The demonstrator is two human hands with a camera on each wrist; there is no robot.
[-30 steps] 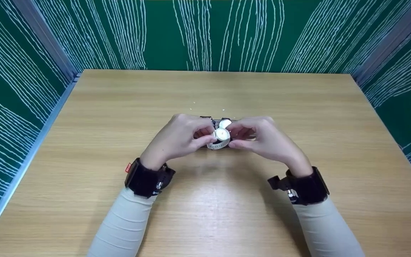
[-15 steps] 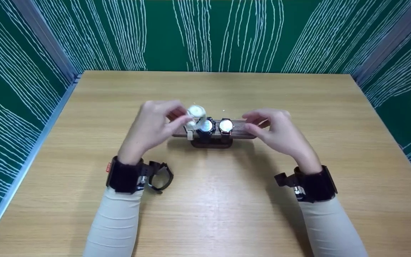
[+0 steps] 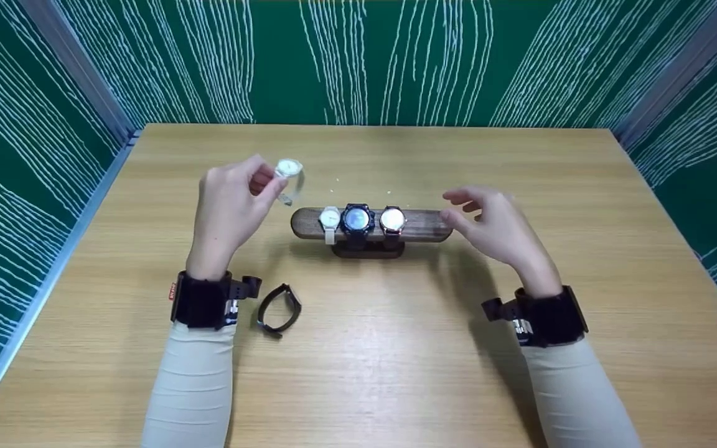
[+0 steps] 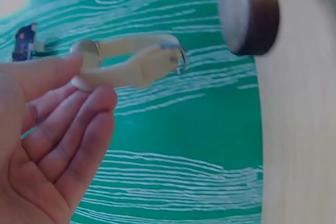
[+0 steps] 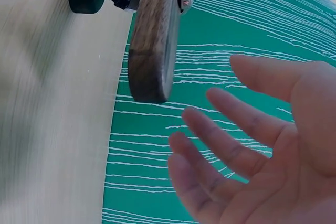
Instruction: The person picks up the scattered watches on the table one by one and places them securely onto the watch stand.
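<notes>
My left hand (image 3: pixel 231 202) pinches a white wristwatch (image 3: pixel 288 168) between thumb and fingers, up and left of the stand. In the left wrist view the watch's pale strap (image 4: pixel 139 69) loops outward, its buckle fastened. A dark wooden watch stand (image 3: pixel 421 225) carries three watches side by side: a white watch (image 3: pixel 330 219) at left, a bulky black watch (image 3: pixel 357 219) in the middle and a dark-strapped watch (image 3: pixel 393 219) with a bright dial. By the stand's right end is my right hand (image 3: pixel 492 224); the right wrist view shows its fingers (image 5: pixel 223 142) spread, holding nothing.
A black watch (image 3: pixel 280 311) lies on its side on the wooden table (image 3: pixel 371 373), in front of the stand and near the left forearm. Small white specks (image 3: pixel 337 180) dot the table behind the stand. Green walls with white lines (image 3: pixel 309 62) border the table.
My left hand has carried the white watch from in front of the stand up and left, away from it. The right hand has drawn back right. The stand and its watches came into view.
</notes>
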